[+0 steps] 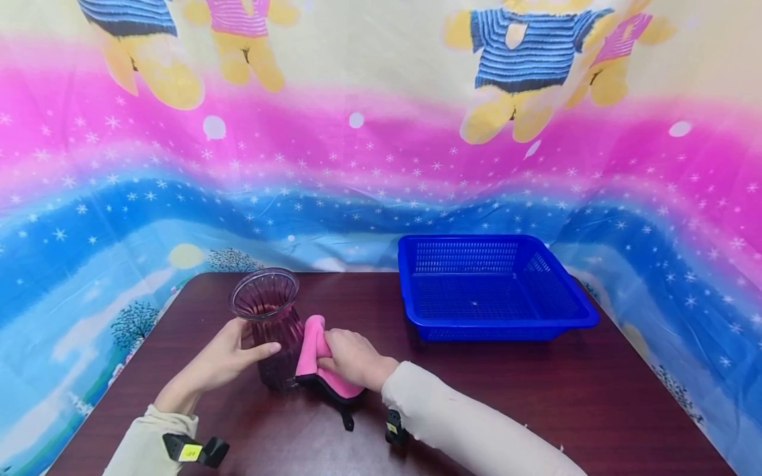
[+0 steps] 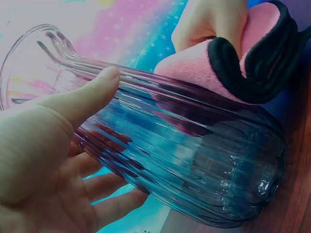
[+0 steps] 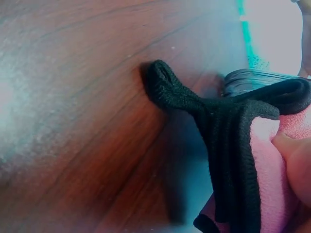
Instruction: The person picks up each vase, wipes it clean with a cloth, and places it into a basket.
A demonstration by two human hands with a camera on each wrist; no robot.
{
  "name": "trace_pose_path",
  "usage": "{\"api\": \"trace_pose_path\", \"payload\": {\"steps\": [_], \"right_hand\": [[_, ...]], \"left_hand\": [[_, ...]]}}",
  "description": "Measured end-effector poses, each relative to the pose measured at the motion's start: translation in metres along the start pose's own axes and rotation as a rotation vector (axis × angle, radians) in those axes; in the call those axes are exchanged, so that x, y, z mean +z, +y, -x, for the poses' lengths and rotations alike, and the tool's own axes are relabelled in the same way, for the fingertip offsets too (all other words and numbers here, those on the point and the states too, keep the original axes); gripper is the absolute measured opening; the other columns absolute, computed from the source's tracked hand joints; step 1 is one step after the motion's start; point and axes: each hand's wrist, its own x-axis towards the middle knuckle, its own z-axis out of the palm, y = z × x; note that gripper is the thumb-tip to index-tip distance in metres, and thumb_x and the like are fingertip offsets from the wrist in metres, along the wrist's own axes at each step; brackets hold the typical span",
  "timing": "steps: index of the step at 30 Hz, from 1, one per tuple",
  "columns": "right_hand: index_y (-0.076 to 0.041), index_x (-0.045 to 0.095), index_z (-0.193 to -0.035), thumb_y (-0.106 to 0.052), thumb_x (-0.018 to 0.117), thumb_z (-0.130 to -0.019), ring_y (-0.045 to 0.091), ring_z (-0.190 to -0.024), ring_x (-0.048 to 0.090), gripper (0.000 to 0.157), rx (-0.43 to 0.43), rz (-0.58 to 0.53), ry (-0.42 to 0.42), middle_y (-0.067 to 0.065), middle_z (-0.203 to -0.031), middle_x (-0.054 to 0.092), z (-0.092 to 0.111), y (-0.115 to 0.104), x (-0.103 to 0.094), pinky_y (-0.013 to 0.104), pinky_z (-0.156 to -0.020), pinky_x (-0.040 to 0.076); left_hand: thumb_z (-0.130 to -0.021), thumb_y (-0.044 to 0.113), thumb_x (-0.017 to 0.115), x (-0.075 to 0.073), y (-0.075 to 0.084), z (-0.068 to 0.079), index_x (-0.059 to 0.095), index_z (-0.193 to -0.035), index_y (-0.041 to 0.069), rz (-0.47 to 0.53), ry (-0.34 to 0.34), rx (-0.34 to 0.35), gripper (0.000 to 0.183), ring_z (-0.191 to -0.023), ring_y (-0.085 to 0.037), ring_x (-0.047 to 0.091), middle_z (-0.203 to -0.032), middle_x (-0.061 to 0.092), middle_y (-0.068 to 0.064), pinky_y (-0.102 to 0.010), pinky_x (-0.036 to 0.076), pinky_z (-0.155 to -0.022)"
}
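Note:
A clear ribbed glass vase (image 1: 280,330) with a flared rim stands upright on the table at left of centre in the head view. My left hand (image 1: 223,357) holds it from the left, thumb across the near side and fingers behind the glass. From the right, my right hand (image 1: 354,357) grips a bunched pink cloth (image 1: 308,350) with black edging. In the left wrist view the cloth (image 2: 187,63) lies against the side of the vase (image 2: 194,145). A black loop (image 3: 165,87) hangs from the cloth's edge in the right wrist view.
A blue plastic basket (image 1: 500,324) with mesh walls stands at the back right of the dark wooden table (image 1: 476,390). Behind the table hangs a printed cloth backdrop (image 1: 357,165) with bears and snowflakes.

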Motion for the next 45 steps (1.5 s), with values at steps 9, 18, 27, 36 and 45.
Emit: {"api": "trace_pose_path", "payload": {"steps": [9,18,27,36,45], "right_hand": [[-0.016,0.055,-0.075,-0.036,0.069,-0.088,0.008,-0.065,0.050,0.028,0.013,0.095,-0.022,-0.003,-0.074,0.058,0.004,0.003,0.011,0.024,-0.056,0.044],[-0.017,0.054,-0.075,-0.037,0.068,-0.088,0.007,-0.064,0.049,0.028,0.009,0.107,-0.036,-0.003,-0.073,0.057,0.002,0.007,0.018,0.022,-0.056,0.042],[-0.016,0.056,-0.076,-0.038,0.069,-0.088,0.008,-0.064,0.049,0.028,0.010,0.099,-0.039,-0.004,-0.074,0.056,0.001,0.009,0.019,0.023,-0.054,0.041],[-0.018,0.053,-0.073,-0.039,0.070,-0.087,0.007,-0.064,0.047,0.030,0.036,0.073,-0.045,-0.005,-0.073,0.054,-0.001,0.010,0.020,0.022,-0.055,0.039],[-0.017,0.058,-0.079,-0.038,0.070,-0.087,0.008,-0.065,0.047,0.025,0.049,0.000,-0.026,-0.005,-0.071,0.052,0.004,0.012,0.021,0.021,-0.056,0.039]], "left_hand": [[-0.090,0.022,0.069,0.001,-0.001,-0.001,0.044,-0.136,0.000,0.018,-0.009,-0.008,0.057,-0.109,0.009,0.057,-0.132,0.057,-0.023,-0.036,0.055,-0.094],[-0.090,0.020,0.068,-0.001,0.000,0.000,0.043,-0.136,-0.002,0.015,-0.012,-0.008,0.057,-0.105,0.016,0.053,-0.132,0.057,-0.025,-0.039,0.055,-0.094],[-0.090,0.020,0.068,-0.003,-0.001,-0.001,0.041,-0.138,0.000,0.029,-0.019,-0.002,0.059,-0.107,0.015,0.053,-0.135,0.055,-0.024,-0.041,0.054,-0.095],[-0.090,0.021,0.069,-0.003,0.002,-0.003,0.040,-0.139,0.000,0.016,-0.017,-0.011,0.061,-0.122,-0.032,0.057,-0.136,0.054,-0.024,-0.042,0.053,-0.096],[-0.090,0.020,0.068,-0.001,0.003,-0.001,0.039,-0.139,-0.001,0.041,-0.025,-0.028,0.061,-0.123,-0.039,0.056,-0.136,0.053,-0.025,-0.042,0.054,-0.095]]}}
